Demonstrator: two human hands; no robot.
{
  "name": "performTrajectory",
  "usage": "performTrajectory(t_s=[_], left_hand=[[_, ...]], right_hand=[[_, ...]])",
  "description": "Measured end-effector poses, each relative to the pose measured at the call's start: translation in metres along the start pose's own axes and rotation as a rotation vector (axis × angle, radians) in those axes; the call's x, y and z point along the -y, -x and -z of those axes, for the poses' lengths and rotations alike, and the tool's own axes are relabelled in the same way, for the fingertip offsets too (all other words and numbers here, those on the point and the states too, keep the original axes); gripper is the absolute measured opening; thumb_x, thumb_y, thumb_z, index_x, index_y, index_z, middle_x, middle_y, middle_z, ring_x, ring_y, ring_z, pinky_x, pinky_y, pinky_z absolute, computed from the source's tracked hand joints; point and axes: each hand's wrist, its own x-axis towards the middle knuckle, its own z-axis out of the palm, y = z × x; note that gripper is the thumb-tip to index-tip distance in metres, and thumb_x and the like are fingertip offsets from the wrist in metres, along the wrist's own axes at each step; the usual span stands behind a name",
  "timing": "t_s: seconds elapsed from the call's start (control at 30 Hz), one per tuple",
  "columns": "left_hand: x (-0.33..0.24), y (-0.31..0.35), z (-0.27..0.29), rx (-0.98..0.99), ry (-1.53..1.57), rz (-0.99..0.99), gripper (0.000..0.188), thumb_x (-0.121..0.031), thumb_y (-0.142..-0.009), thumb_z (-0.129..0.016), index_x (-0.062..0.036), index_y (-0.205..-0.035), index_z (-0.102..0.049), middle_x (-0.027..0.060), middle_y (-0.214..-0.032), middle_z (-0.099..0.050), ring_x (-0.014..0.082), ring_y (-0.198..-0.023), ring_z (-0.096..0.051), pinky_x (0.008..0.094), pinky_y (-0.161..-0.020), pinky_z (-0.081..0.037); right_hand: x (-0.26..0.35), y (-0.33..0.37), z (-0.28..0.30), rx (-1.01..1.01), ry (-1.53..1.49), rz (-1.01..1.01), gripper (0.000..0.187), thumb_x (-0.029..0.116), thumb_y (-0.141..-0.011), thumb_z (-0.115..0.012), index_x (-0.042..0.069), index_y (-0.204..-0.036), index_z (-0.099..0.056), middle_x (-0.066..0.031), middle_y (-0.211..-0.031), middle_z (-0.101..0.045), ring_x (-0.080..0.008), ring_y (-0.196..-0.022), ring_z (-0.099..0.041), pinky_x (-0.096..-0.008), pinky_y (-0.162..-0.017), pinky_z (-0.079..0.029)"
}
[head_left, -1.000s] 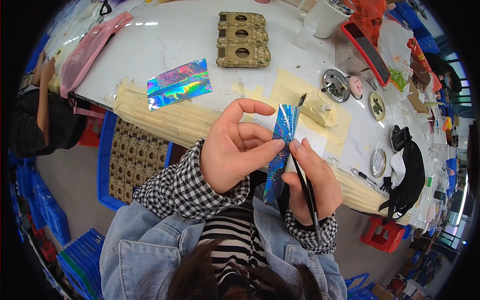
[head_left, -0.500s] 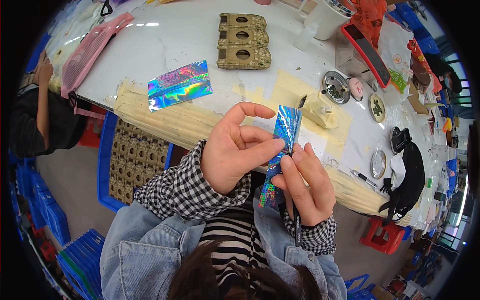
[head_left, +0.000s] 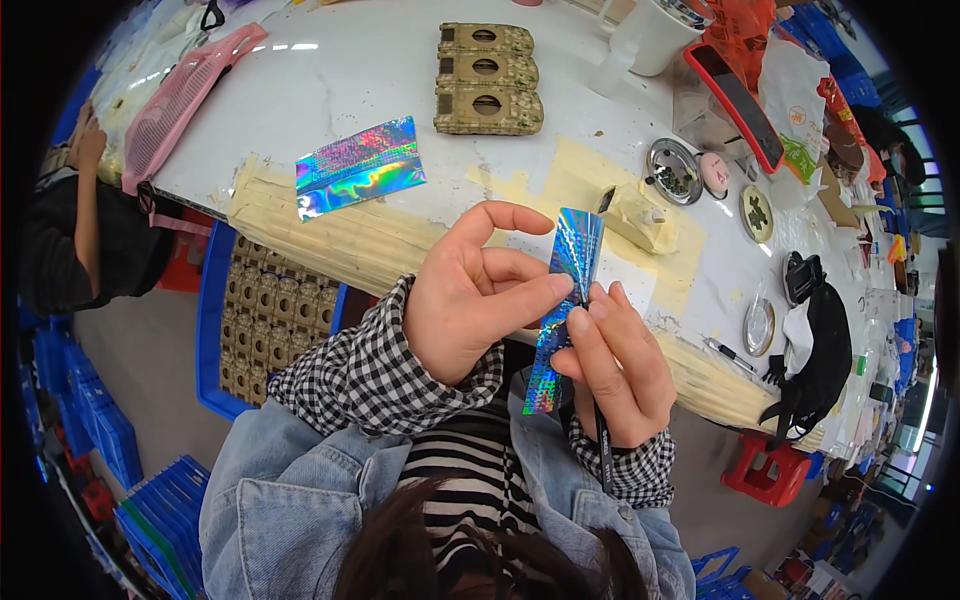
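Note:
Between thumb and fingers, my left hand [head_left: 480, 290] pinches a narrow strip of shiny holographic sticker sheet [head_left: 546, 370], held upright above the table's near edge. Black tweezers [head_left: 604, 450] are gripped in my right hand [head_left: 622, 370]; their handle runs down past the wrist and their tips meet the strip close to my left fingertips. What sits at the tips is too small to make out. A wider holographic sheet [head_left: 362, 168] lies flat on the table to the left. Farther off stand three camouflage-patterned casings [head_left: 487, 108] with round openings, set side by side.
A blue crate [head_left: 207, 345] of similar casings sits below the table's left edge. At right are a taped block [head_left: 640, 225], a round metal dish [head_left: 674, 170] with small dark parts, a red-cased phone [head_left: 735, 105] and a black bag [head_left: 815, 350]. Another person's arm [head_left: 88, 200] shows far left.
The strip has turned slightly more upright, and both hands have shifted a little to the right. My hold on the strip and the tweezers is unchanged.

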Motion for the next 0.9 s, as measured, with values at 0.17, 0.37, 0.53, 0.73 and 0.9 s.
performTrajectory(t_s=[0.17,0.37,0.53,0.73,0.9], left_hand=[[-0.0003,-0.0005,-0.0004,0.001,-0.028,-0.016,0.044,0.002,-0.083,-0.063,0.0008,-0.119,-0.037,0.0091,-0.085,-0.067,0.0105,-0.080,-0.063,0.0225,-0.070,-0.052],[-0.0003,0.0000,-0.0005,-0.013,-0.070,-0.038,0.044,0.002,-0.083,-0.063,0.0010,-0.119,-0.038,0.0092,-0.084,-0.067,0.0096,-0.079,-0.063,0.0218,-0.071,-0.050],[0.0003,-0.0005,0.0004,-0.002,-0.065,-0.039,0.044,0.002,-0.083,-0.063,0.0010,-0.119,-0.037,0.0093,-0.084,-0.067,0.0093,-0.080,-0.063,0.0220,-0.071,-0.050],[0.0000,-0.0003,0.0008,-0.001,-0.065,-0.031,0.044,0.002,-0.083,-0.063,0.0010,-0.119,-0.037,0.0094,-0.085,-0.067,0.0096,-0.080,-0.063,0.0221,-0.073,-0.050],[0.0003,-0.0004,0.0013,0.008,-0.050,-0.021,0.044,0.002,-0.083,-0.063,0.0011,-0.119,-0.037,0.0098,-0.085,-0.067,0.0099,-0.081,-0.063,0.0220,-0.073,-0.050]], right_hand=[[-0.0006,0.0000,-0.0005,-0.007,0.032,0.020,0.036,0.011,-0.075,-0.074,-0.004,-0.107,-0.064,-0.0162,-0.106,-0.059,-0.0316,-0.098,-0.063,-0.0444,-0.086,-0.054],[-0.0012,-0.0018,0.0002,0.022,0.045,0.030,0.036,0.010,-0.076,-0.074,-0.004,-0.107,-0.064,-0.0161,-0.106,-0.058,-0.0314,-0.098,-0.063,-0.0440,-0.085,-0.054],[-0.0013,-0.0025,0.0009,0.030,0.056,0.041,0.035,0.010,-0.076,-0.074,-0.004,-0.107,-0.064,-0.0160,-0.107,-0.058,-0.0314,-0.099,-0.063,-0.0439,-0.085,-0.054],[-0.0017,-0.0023,0.0003,0.032,0.050,0.043,0.036,0.011,-0.076,-0.073,-0.005,-0.107,-0.064,-0.0159,-0.107,-0.058,-0.0314,-0.099,-0.063,-0.0438,-0.086,-0.054],[-0.0011,0.0001,0.0005,0.027,0.019,0.018,0.036,0.011,-0.076,-0.073,-0.004,-0.107,-0.064,-0.0157,-0.107,-0.058,-0.0312,-0.099,-0.063,-0.0438,-0.086,-0.054]])
